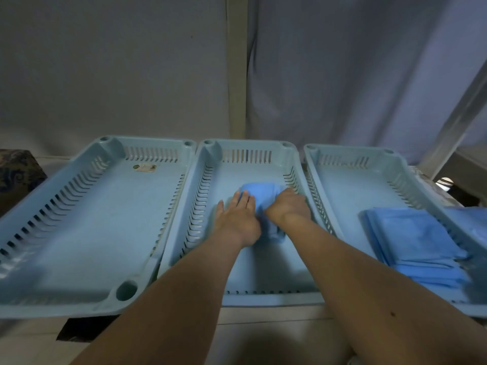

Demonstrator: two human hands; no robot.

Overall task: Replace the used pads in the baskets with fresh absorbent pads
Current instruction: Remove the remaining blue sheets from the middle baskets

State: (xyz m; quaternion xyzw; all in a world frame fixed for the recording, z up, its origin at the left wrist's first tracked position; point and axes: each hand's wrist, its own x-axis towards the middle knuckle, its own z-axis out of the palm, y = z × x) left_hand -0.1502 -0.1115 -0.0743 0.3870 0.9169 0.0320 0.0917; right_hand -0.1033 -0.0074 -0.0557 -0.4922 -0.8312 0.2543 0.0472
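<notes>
Three pale-blue slotted plastic baskets sit side by side: left, middle, right. In the middle basket lies one bunched blue absorbent pad. The left hand presses it with straight fingers; the right hand grips it, probably to spread or gather it. One stack of folded blue pads waits in the right basket.

left hand: fingers straight, palm down | right hand: fingers curled in grip | forearms extended forward
</notes>
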